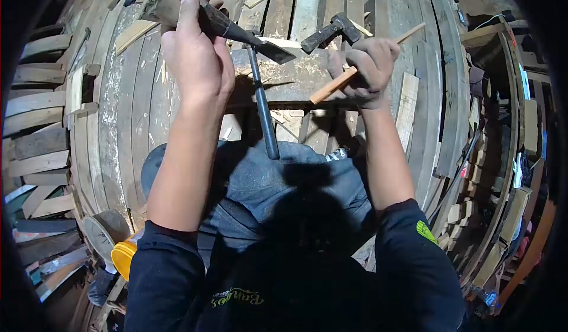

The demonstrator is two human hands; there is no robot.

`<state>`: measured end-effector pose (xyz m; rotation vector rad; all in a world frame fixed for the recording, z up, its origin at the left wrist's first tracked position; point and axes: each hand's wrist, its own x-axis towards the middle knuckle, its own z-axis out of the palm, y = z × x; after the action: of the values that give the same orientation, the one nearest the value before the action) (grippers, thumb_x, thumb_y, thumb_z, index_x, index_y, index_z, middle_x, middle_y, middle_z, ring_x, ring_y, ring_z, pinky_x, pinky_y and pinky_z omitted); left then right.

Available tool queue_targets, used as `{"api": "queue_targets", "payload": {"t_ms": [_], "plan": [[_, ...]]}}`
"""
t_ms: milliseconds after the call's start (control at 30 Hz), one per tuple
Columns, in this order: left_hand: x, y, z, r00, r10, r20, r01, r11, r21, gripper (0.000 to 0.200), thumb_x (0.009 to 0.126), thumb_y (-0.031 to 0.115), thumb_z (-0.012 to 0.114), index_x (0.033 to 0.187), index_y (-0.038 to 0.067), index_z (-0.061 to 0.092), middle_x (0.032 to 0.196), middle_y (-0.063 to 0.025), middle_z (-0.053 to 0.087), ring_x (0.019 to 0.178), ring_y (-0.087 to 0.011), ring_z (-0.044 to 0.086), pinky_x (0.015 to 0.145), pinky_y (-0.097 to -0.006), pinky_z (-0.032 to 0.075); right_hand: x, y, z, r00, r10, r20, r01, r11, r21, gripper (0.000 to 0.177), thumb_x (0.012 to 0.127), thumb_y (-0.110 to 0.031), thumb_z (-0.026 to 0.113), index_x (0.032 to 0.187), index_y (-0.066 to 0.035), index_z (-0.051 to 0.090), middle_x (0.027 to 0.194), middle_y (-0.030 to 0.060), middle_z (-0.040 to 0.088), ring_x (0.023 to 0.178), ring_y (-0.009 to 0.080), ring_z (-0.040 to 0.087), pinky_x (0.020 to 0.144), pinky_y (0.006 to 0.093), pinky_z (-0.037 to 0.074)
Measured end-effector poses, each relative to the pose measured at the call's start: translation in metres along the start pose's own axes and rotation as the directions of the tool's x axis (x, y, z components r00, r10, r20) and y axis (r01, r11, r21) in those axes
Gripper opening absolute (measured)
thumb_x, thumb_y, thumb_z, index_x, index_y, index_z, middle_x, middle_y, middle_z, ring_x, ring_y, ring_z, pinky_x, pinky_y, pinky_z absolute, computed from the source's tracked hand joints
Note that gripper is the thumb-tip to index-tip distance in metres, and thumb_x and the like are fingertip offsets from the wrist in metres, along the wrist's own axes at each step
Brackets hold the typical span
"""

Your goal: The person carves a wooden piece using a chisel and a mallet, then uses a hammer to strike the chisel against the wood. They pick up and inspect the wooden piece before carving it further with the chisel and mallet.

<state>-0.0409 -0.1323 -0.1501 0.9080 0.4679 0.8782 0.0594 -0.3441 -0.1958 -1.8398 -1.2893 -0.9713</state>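
Note:
My left hand [198, 60] is closed around the thick wooden handle of a wide-bladed chisel [236, 33], whose flat blade points right. My right hand [370, 68] grips a thin wooden stick [333, 86], pale at its far end and orange-brown at its near end. The stick is tilted, and a gap separates it from the blade. Between my hands, a dark hammer head [330, 33] lies on a thick wooden block [305, 71] strewn with chips. A black rod-like handle [263, 107] reaches from beneath the chisel toward my lap; its upper end is partly hidden.
Wooden floor planks [127, 95] surround me, with loose offcuts and shavings. Stacked wood pieces [38, 104] line the left side. A yellow bucket [123, 258] stands by my left elbow, and a cluttered wooden rack [512, 125] is at right.

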Motion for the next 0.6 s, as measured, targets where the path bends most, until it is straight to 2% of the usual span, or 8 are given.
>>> {"api": "queue_targets", "payload": {"t_ms": [100, 233, 367, 533, 600], "plan": [[0.0024, -0.0075, -0.0045, 1.0, 0.004, 0.026, -0.004, 1.0, 0.004, 0.039, 0.095, 0.031, 0.056, 0.104, -0.007, 0.06, 0.096, -0.0143, 0.063, 0.091, -0.0195, 0.058, 0.085, -0.033, 0.045, -0.0022, -0.0012, -0.0025, 0.994, -0.071, -0.085, 0.072, 0.997, 0.005, 0.026, 0.066, -0.012, 0.077, 0.069, -0.013, 0.051, 0.066, 0.0022, 0.052, 0.061, 0.0203, 0.049, 0.069, 0.0329, 0.032], [0.0006, -0.0057, -0.0044, 0.998, -0.051, 0.022, 0.05, 0.999, 0.012, 0.041, 0.094, 0.032, 0.056, 0.105, -0.007, 0.06, 0.095, -0.0134, 0.062, 0.088, -0.0186, 0.057, 0.084, -0.032, 0.044, -0.0015, -0.0045, -0.005, 0.99, -0.083, -0.116, 0.08, 0.996, -0.034, 0.027, 0.066, -0.01, 0.076, 0.069, -0.013, 0.049, 0.065, 0.0012, 0.051, 0.06, 0.0204, 0.048, 0.07, 0.0328, 0.033], [-0.0015, -0.0033, -0.0024, 0.999, -0.042, 0.028, 0.041, 0.999, 0.031, 0.042, 0.094, 0.033, 0.056, 0.105, -0.008, 0.06, 0.096, -0.0135, 0.062, 0.089, -0.018, 0.055, 0.084, -0.0313, 0.043, -0.0011, -0.0046, -0.0047, 0.987, -0.091, -0.133, 0.091, 0.996, -0.012, 0.027, 0.067, -0.009, 0.076, 0.067, -0.014, 0.049, 0.064, 0.001, 0.052, 0.06, 0.0195, 0.049, 0.07, 0.0331, 0.033], [0.0008, -0.0074, -0.0026, 1.0, -0.016, 0.024, 0.016, 1.0, 0.009, 0.044, 0.094, 0.032, 0.057, 0.106, -0.01, 0.058, 0.1, -0.0166, 0.061, 0.094, -0.02, 0.056, 0.088, -0.0333, 0.043, -0.001, -0.0024, -0.0052, 0.991, -0.07, -0.117, 0.069, 0.998, -0.008, 0.025, 0.068, -0.01, 0.075, 0.066, -0.012, 0.05, 0.063, 0.002, 0.052, 0.06, 0.02, 0.049, 0.068, 0.0332, 0.034], [-0.0008, -0.0072, -0.0015, 1.0, -0.019, 0.015, 0.018, 1.0, 0.017, 0.043, 0.094, 0.031, 0.056, 0.106, -0.011, 0.057, 0.1, -0.0171, 0.062, 0.094, -0.0202, 0.057, 0.088, -0.0338, 0.044, 0.0, 0.0036, -0.0043, 0.995, -0.103, -0.015, 0.104, 0.992, 0.076, 0.022, 0.067, -0.01, 0.074, 0.068, -0.01, 0.052, 0.062, 0.0034, 0.051, 0.06, 0.0207, 0.05, 0.065, 0.0339, 0.036]]}}
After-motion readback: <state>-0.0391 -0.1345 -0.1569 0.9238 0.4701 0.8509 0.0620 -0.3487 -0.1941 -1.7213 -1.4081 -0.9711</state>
